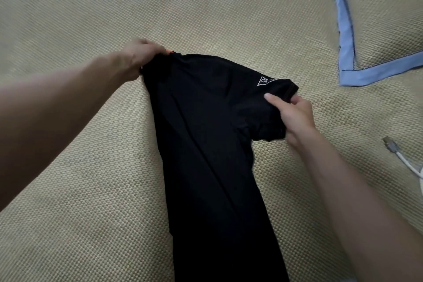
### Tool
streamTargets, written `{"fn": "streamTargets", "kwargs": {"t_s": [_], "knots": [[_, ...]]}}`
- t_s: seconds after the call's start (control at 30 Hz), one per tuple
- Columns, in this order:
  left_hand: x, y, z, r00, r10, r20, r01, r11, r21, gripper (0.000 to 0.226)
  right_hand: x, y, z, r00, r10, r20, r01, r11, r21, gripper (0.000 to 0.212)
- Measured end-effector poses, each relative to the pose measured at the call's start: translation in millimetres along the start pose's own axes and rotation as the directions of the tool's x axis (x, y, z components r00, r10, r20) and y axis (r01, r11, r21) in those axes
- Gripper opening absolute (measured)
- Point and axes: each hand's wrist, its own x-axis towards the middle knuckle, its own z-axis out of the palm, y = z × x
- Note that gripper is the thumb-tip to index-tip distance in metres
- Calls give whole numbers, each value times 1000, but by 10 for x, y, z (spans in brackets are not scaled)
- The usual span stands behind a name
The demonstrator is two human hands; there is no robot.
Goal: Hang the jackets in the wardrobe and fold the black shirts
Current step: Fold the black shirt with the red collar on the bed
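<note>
We see one black shirt (206, 144), folded lengthwise into a long narrow strip that runs from the near edge of view up and away. Its far end is lifted, drawn taut at the left corner, where a small orange tab shows. A short sleeve with a white triangular logo sticks out to the right.

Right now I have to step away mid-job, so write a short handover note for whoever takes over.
Left hand grips the black shirt at its top edge, by an orange tag. Right hand pinches the folded-in sleeves. The shirt lies lengthwise on the woven mat, already halved. Left: fold it up crosswise. No jackets or wardrobe in view. A blue-edged mat and white cable lie to the right.
</note>
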Motion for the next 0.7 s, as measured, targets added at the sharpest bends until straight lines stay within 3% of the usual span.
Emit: {"fn": "streamTargets", "kwargs": {"t_s": [0.07, 0.13, 0.2, 0.27, 0.33, 0.37, 0.4, 0.47, 0.53, 0.6, 0.7], "knots": [[17, 19, 67, 987, 95, -127, -97, 995, -12, 17, 27, -42, -5, 1000, 16, 12, -15, 999, -30, 45], [23, -12, 162, 942, 178, -285, -168, 984, 58, 20, 29, -51, -31, 999, -39, 23, 41, 996, -73, 37], [-86, -83, 235, 866, 364, -343, -252, 910, 330, 21, 8, -49, -61, 992, -127, 23, 129, 981, -143, 27], [-300, -183, 364, 751, 608, -259, -355, 702, 618, 27, 24, -60, -81, 987, -160, -1, 158, 974, -162, 22], [-611, -326, 674, 633, 773, -36, -526, 464, 712, 33, 54, -72, -100, 995, -90, 38, 93, 992, -86, 25], [-771, -448, 904, 606, 790, 93, -596, 374, 711, 38, 45, -75, -103, 994, -30, 107, 32, 999, -18, 31], [-910, -596, 1141, 626, 756, 193, -625, 337, 704, 46, 10, -75, -103, 980, 23, 198, -30, 999, 34, 40], [-1105, -903, 1561, 744, 612, 269, -558, 347, 754, 64, -75, -31, -112, 950, 72, 304, -72, 997, -10, 50], [-1119, -1091, 1797, 807, 548, 219, -453, 339, 825, 68, -115, -24, -144, 969, 49, 243, -8, 986, -167, 49], [-1089, -1059, 1874, 829, 531, 177, -413, 368, 833, 67, -82, -114, -182, 989, -69, 129, 105, 948, -299, 40], [-1136, -855, 1816, 847, 463, 261, -485, 474, 734, 64, -77, -374, -143, 962, -261, 80, 262, 803, -535, 21]]}}
